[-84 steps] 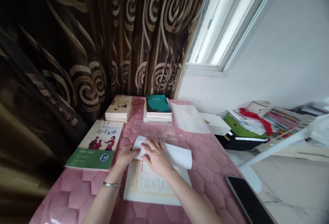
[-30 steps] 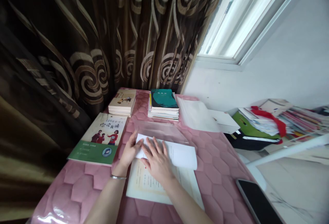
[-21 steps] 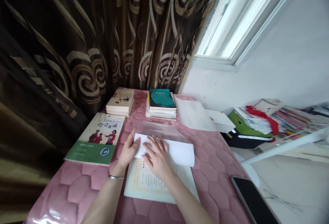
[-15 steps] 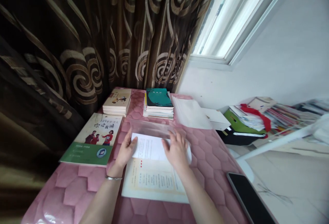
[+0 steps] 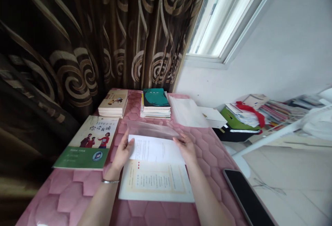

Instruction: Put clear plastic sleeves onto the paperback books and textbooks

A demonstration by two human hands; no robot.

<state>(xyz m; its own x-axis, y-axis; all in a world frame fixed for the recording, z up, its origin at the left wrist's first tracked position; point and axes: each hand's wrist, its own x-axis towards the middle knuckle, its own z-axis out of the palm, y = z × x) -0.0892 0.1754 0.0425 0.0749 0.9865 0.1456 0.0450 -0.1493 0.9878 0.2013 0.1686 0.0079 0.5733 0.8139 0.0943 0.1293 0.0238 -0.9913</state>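
An open book (image 5: pixel 155 181) lies in front of me, its printed page nearest and a white inner page (image 5: pixel 153 148) across its upper part. A clear plastic book cover (image 5: pixel 149 128) sticks out past the white page at the far side. My left hand (image 5: pixel 124 151) pinches the left edge of the page and plastic, thumb on top. On the opposite edge, my right hand (image 5: pixel 187 147) grips the plastic cover with its thumb over the page corner. The fingertips under both edges are hidden.
On the pink padded tabletop (image 5: pixel 70 191) are a green-and-white book (image 5: pixel 86 143), a stack of tan books (image 5: pixel 113 103), a stack topped by a teal book (image 5: pixel 156 98), clear plastic covers (image 5: pixel 189 112) and a phone (image 5: pixel 247 196). Piled papers (image 5: pixel 282 113) stand right.
My right hand has slid outward from on top of the white page to its right edge. My left hand stays on the left edge. The view has shifted slightly.
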